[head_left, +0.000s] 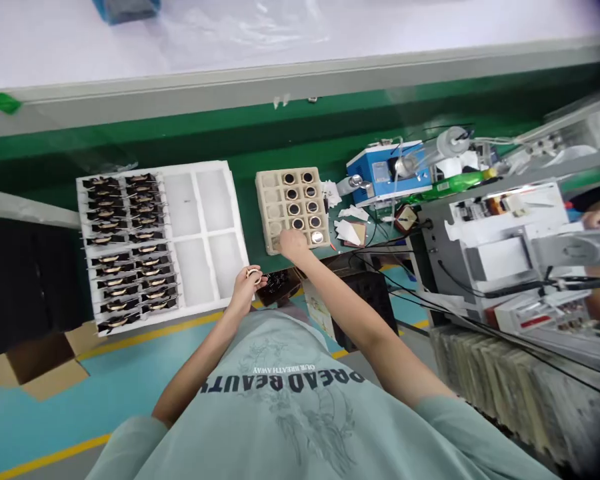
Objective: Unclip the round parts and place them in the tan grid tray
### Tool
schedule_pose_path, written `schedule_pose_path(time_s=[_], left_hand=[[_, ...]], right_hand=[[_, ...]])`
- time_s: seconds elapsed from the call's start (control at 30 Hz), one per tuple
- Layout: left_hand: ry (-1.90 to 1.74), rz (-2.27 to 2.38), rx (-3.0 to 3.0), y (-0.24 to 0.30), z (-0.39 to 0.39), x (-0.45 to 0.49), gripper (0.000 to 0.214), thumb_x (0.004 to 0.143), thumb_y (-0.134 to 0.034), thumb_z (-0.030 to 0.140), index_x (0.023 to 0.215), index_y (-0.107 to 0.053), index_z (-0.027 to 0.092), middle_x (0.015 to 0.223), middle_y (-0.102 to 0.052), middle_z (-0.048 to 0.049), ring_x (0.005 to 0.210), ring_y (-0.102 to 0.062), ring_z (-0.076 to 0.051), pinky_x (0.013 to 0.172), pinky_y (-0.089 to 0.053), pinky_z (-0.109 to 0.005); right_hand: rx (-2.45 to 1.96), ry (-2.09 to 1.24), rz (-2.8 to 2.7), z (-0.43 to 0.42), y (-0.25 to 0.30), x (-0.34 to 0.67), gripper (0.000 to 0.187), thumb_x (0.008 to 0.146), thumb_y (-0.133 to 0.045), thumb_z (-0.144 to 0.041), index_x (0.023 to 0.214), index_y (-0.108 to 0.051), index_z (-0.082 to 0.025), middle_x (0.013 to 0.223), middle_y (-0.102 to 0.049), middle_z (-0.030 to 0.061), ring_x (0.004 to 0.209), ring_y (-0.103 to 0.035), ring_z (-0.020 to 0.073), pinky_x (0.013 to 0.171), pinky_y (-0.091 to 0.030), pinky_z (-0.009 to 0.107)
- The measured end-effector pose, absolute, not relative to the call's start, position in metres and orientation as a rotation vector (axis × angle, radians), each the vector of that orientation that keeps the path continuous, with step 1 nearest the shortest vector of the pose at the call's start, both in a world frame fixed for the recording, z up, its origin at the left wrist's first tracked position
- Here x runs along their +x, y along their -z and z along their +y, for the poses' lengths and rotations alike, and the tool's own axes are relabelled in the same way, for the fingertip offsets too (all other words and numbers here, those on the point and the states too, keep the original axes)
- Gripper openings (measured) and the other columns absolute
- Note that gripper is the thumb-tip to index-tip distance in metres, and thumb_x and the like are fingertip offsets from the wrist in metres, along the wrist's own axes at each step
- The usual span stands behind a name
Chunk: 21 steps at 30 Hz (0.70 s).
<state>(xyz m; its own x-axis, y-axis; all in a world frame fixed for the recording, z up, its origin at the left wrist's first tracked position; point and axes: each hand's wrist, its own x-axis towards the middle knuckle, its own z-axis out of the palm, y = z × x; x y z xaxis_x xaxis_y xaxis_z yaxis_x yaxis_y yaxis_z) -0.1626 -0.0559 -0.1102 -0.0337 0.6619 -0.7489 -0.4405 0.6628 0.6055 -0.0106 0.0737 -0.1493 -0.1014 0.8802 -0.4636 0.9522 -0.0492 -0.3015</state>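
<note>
Left hand (245,285): fingers closed, pinching a small round part (253,273) at the fingertips, just above a pile of small black pieces (276,283).
Right hand (293,245): knuckles up, resting on the near edge of the beige compartment tray (265,200); grip cannot be told.
Tray cells beyond the right hand: round dark-centred parts (295,209).
Left of the left hand: white foam tray (205,200) with rows of dark components (123,247).

On my feed: green desk (300,143) w/ grey rail (180,100) along far edge. White surface (55,40) beyond it, clear plastic sheet (240,27) on top. Floor (105,387) teal, yellow line (145,337) across it, cardboard (35,373) lying at left. Grey machine (480,267) + black cables at right, blue box (380,173) on desk nearby. Light bright, even.
</note>
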Motion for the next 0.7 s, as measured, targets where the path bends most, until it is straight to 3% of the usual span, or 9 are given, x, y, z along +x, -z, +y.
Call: schedule_pose_path(time_s=[0.13,0.33,0.57,0.7], left_hand=[[-0.949,1.325,0.173,0.112,-0.06,-0.174,0.025,0.071,-0.069,0.022,0.093,-0.06,0.016,0.082,-0.06,-0.0018,0.076,-0.067,-0.015,0.079,-0.055,-0.032],[-0.99,1.339,0.139,0.11,-0.058,-0.184,0.021,0.072,-0.066,0.019,0.092,-0.06,0.016,0.086,-0.059,-0.0026,0.08,-0.069,-0.016,0.086,-0.055,-0.035],[-1.012,1.33,0.158,0.107,-0.05,-0.179,0.02,0.071,-0.069,0.02,0.089,-0.061,0.016,0.091,-0.061,-0.0035,0.083,-0.07,-0.017,0.088,-0.055,-0.035],[-1.002,1.338,0.244,0.107,-0.042,-0.168,0.027,0.07,-0.073,0.022,0.094,-0.062,0.016,0.086,-0.062,-0.0023,0.083,-0.067,-0.015,0.08,-0.054,-0.03]], right_hand=[[2.065,0.847,2.107,0.06,0.152,-0.012,0.029,0.088,-0.069,-0.038,0.091,-0.075,-0.009,0.092,-0.069,0.0261,0.098,-0.065,0.0382,0.089,-0.047,0.048],[2.127,0.786,2.248,0.024,0.155,0.006,0.032,0.093,-0.06,-0.03,0.118,-0.068,-0.012,0.107,-0.07,0.0176,0.105,-0.061,0.0298,0.09,-0.046,0.037],[2.355,0.803,2.195,0.026,0.169,0.001,0.033,0.091,-0.062,-0.035,0.117,-0.068,-0.015,0.11,-0.067,0.0157,0.106,-0.059,0.0292,0.09,-0.046,0.037],[2.519,0.889,2.193,0.018,0.163,0.0,0.036,0.092,-0.058,-0.035,0.119,-0.065,-0.013,0.112,-0.064,0.0169,0.101,-0.06,0.0279,0.091,-0.048,0.039]])
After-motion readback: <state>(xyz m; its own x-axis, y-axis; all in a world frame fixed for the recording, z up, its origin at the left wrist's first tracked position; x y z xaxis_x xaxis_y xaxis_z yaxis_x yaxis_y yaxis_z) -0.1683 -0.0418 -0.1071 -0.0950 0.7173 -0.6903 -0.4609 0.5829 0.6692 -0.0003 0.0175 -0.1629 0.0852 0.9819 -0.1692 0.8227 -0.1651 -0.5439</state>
